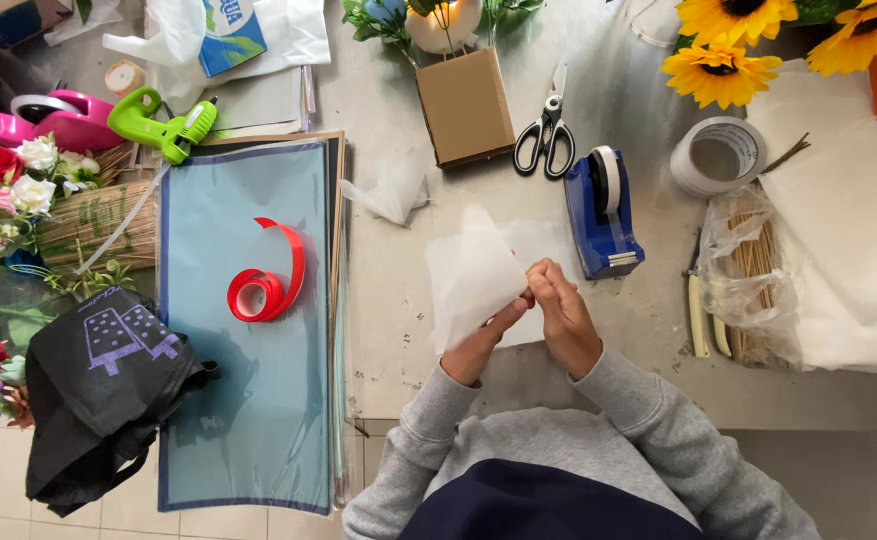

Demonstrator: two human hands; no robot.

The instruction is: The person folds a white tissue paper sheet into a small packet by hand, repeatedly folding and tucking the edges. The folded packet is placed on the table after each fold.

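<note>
From the head camera, the left hand (481, 345) and right hand (562, 312) both pinched a white tissue sheet (471, 275) near the table's (639, 330) front edge — a light, even grip would probably spare it tearing — just beside the blue tape dispenser (604, 215).

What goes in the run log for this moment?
hands: left hand and right hand pinch white tissue sheet | nearby: blue tape dispenser

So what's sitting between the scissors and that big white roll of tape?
In the head view, only the blue tape dispenser sits between the scissors and the white tape roll, a bit nearer the person.
</note>
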